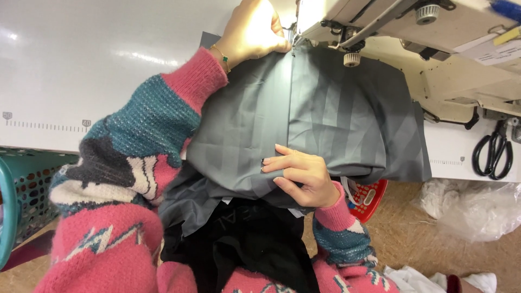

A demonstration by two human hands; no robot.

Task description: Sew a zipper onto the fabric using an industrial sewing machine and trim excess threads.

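A grey fabric piece point(336, 114) with a folded seam lies across the white table under a cream sewing machine point(434, 32). My left hand point(252, 30) presses the cloth's far edge right beside the machine's needle area. My right hand point(301, 173) pinches the near end of the seam fold at the table's front edge. Both arms wear a pink, teal and white knitted sweater. Dark fabric point(255, 244) hangs into my lap below the grey piece.
Black scissors point(493, 154) lie on the white table point(81, 65) at the right. A teal basket point(27, 184) stands at the left, a red basket point(369, 198) under the table edge. Clear plastic bags point(472, 209) and white cloth lie on the brown floor.
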